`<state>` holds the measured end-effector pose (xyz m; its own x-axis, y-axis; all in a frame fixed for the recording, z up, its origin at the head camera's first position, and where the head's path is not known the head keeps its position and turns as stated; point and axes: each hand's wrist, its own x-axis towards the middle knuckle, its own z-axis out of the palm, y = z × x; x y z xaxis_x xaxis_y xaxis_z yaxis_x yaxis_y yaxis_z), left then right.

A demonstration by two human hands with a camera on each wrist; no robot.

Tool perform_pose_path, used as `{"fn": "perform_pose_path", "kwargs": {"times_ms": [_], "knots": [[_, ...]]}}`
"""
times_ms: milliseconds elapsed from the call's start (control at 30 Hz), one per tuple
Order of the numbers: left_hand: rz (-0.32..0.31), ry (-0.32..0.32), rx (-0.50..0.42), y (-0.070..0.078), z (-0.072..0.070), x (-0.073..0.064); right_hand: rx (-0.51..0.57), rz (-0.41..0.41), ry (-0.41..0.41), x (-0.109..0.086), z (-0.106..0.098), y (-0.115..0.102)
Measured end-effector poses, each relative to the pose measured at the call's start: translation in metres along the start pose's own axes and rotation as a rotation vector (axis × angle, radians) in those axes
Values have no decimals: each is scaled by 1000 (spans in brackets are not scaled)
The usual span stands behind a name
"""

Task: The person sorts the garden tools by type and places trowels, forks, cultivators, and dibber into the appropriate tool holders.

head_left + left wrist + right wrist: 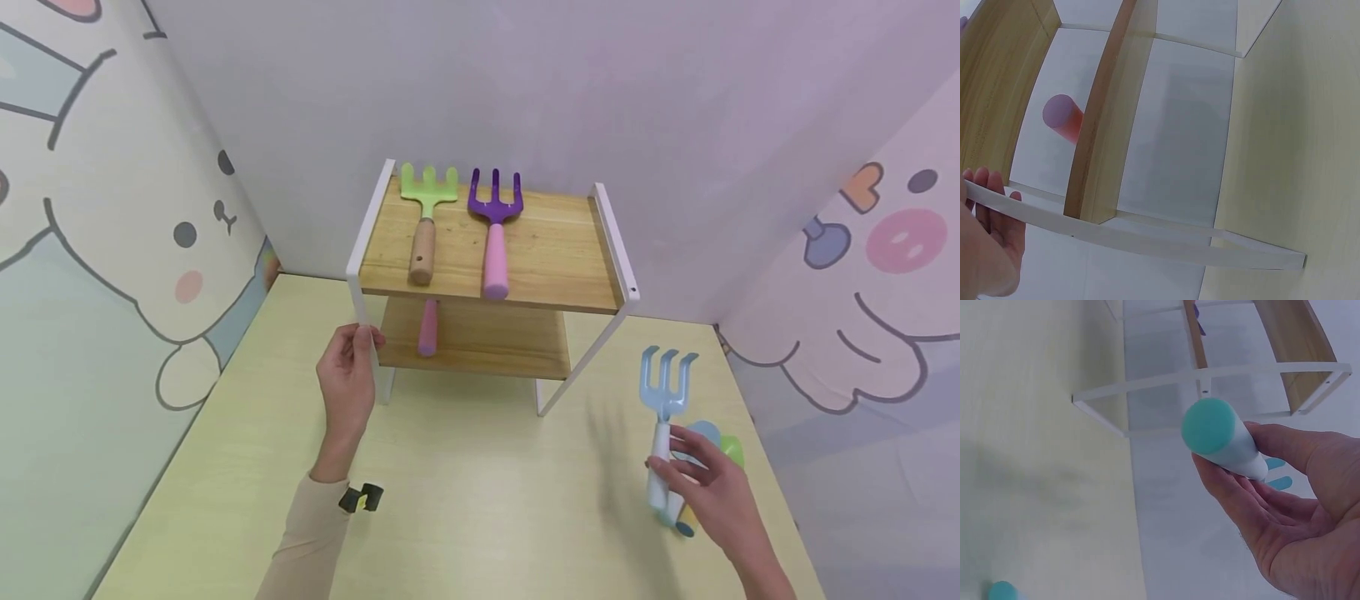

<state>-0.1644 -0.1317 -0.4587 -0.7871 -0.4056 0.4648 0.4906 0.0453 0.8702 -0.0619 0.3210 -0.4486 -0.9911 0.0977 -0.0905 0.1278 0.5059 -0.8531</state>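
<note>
Head view: the right hand (717,496) pinched a blue fork (661,437) between thumb and fingers; the left hand (348,375) gripped a shelf post (357,303).

- The left hand (347,383) is at 8 o'clock of the head view; the left forearm (303,537) comes from the lower edge and is directed to about 1 o'clock.
- The left fingers (999,186) are curled in a grip, and the left thumb (363,337) lies on the near side.
- The right hand (716,496) is at 4 o'clock of the head view, well apart from the left hand; the right forearm (761,575) is directed to about 11 o'clock.
- The right fingers (1285,440) are bent and pinch from opposite sides.
</note>
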Motion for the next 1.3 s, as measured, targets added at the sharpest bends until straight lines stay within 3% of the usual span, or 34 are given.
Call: {"fn": "perform_pose_path", "kwargs": {"times_ms": [400,700,1300], "knots": [[-7,6,-4,1,0,0,-60,-135,40,-10,-5,-31],[4,3,-25,0,1,1,-84,-187,62,-17,-8,-50],[-2,2,-21,1,1,0,6,-298,59,-29,-12,-98]]}}
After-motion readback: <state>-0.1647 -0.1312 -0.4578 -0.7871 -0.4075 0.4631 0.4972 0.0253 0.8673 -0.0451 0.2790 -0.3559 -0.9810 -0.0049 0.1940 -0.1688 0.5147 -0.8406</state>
